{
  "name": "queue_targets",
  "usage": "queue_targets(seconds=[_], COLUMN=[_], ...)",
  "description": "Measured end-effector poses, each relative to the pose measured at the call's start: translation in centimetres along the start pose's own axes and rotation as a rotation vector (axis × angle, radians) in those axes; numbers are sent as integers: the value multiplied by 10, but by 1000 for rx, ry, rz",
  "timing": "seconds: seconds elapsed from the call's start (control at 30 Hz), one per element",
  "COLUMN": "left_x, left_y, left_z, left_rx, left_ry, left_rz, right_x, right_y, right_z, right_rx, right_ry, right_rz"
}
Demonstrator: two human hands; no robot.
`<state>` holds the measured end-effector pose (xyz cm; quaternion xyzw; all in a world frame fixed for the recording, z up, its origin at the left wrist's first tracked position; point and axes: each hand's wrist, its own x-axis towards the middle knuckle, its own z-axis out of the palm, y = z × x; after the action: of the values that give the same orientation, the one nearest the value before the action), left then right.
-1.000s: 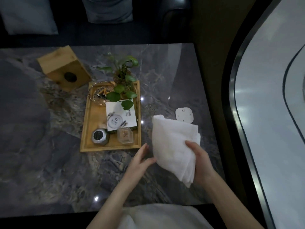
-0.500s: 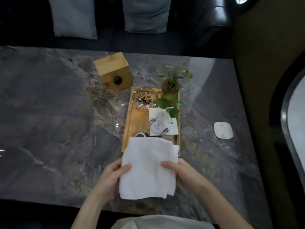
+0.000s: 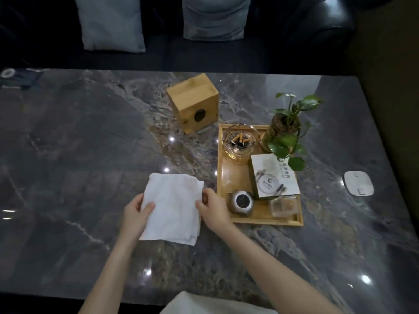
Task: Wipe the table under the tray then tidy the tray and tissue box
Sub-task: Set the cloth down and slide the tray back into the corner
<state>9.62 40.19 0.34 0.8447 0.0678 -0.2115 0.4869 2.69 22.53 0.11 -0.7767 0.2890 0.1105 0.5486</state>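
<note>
On the dark marbled surface (image 3: 74, 159), the loaded wooden tray (image 3: 221, 177) is sitting toward the right edge, with the tissue box (image 3: 192, 103) behind it near the far edge. Just left of the tray, the left hand (image 3: 136, 214) and right hand (image 3: 213, 210) are each pinching a side of the folded white cloth (image 3: 173, 208); a flat, tight fold should wipe best once the tray is lifted.
</note>
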Motion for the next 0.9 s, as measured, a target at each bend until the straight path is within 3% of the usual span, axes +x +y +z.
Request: queue_targets(seconds=[0.17, 0.37, 0.5, 0.6, 0.73, 0.9], left_x=[12, 18, 9, -2, -9, 8], left_y=[-1, -1, 26, 55, 90, 103], left_z=[13, 21, 33, 53, 95, 141], left_rx=[247, 404, 392, 362, 301, 320], left_ry=[153, 194, 266, 213, 55, -6], left_rz=[-19, -89, 96, 332, 485, 422], right_x=[13, 19, 18, 8, -14, -25], right_y=[-1, -1, -13, -30, -39, 0], right_z=[17, 17, -9, -49, -116, -188], right_rx=[-120, -277, -257, -208, -234, -244], right_ry=[53, 68, 127, 144, 249, 542], right_rz=[15, -9, -58, -123, -232, -105])
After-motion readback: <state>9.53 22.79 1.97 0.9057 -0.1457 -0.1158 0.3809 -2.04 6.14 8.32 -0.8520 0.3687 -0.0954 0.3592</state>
